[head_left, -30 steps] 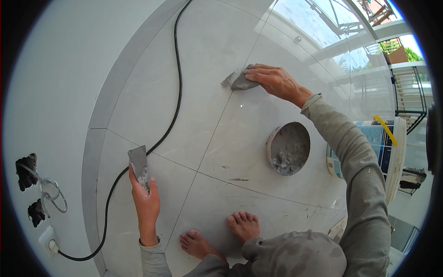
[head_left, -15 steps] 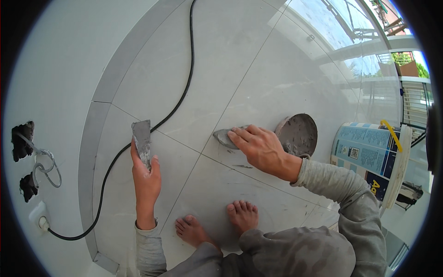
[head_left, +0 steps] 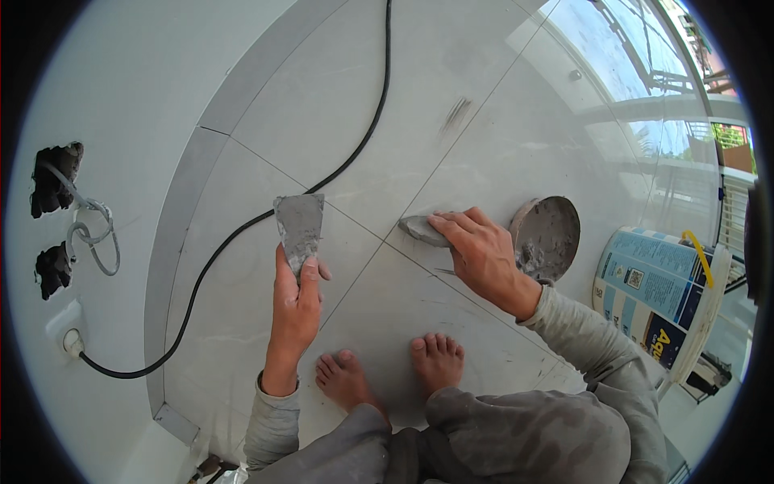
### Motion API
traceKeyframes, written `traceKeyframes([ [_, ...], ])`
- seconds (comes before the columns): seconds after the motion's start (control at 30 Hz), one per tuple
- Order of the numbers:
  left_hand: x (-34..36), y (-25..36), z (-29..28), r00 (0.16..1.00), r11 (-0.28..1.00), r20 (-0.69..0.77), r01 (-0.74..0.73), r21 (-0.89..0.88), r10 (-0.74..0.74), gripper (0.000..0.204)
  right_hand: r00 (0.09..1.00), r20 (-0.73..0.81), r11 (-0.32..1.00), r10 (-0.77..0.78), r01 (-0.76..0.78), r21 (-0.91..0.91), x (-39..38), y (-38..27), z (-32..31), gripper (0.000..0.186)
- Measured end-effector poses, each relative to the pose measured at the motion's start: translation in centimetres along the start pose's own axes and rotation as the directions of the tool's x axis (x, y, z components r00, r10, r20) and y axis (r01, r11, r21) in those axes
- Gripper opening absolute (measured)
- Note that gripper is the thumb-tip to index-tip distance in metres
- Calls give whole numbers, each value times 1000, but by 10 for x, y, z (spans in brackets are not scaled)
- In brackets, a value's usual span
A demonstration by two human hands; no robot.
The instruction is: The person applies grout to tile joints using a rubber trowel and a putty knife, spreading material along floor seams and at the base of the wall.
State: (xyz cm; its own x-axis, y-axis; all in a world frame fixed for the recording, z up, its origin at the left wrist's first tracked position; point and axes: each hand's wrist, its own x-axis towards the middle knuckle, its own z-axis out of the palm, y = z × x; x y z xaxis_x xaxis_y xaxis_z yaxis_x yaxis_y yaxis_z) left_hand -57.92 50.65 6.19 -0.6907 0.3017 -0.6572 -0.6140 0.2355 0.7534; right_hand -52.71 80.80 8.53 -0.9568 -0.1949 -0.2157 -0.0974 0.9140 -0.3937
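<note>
My left hand (head_left: 296,315) grips a putty knife (head_left: 299,222) upright, its wide blade coated with grey paste and raised over the floor tiles. My right hand (head_left: 492,256) is closed on a grey, flat, pointed pad (head_left: 425,231), which is close to the tile joint just right of where the joint lines cross. The fingers cover the pad's rear part, and I cannot tell what it is made of. Right behind that hand is a shallow round pan (head_left: 556,234) with grey paste inside; the wrist hides part of its near rim.
A black cable (head_left: 372,121) runs over the tiles to a wall socket (head_left: 71,339) on the left. Loose wires (head_left: 95,230) hang from wall holes. On the right stands a bucket (head_left: 653,274) with a yellow handle. My bare feet (head_left: 439,360) are below; dark streaks (head_left: 457,114) mark a tile.
The view has shifted. My left hand has turned the putty knife so its broad blade face shows. The pad in my right hand has moved slightly closer to the crossing of the joints.
</note>
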Motion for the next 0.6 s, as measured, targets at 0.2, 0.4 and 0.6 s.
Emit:
traceKeyframes([
  [0.2,-50,-9,30,894,799,368,410,-440,-256,45,787,396,-277,473,-294,915,-5,-23,11,32],
  [0.4,-71,-11,57,845,731,450,499,-465,-290,40,849,323,-338,418,-184,923,-9,-56,28,37],
  [0.6,-67,-4,60,891,778,397,407,-479,-222,34,847,359,-301,392,-251,920,-28,-74,32,35],
])
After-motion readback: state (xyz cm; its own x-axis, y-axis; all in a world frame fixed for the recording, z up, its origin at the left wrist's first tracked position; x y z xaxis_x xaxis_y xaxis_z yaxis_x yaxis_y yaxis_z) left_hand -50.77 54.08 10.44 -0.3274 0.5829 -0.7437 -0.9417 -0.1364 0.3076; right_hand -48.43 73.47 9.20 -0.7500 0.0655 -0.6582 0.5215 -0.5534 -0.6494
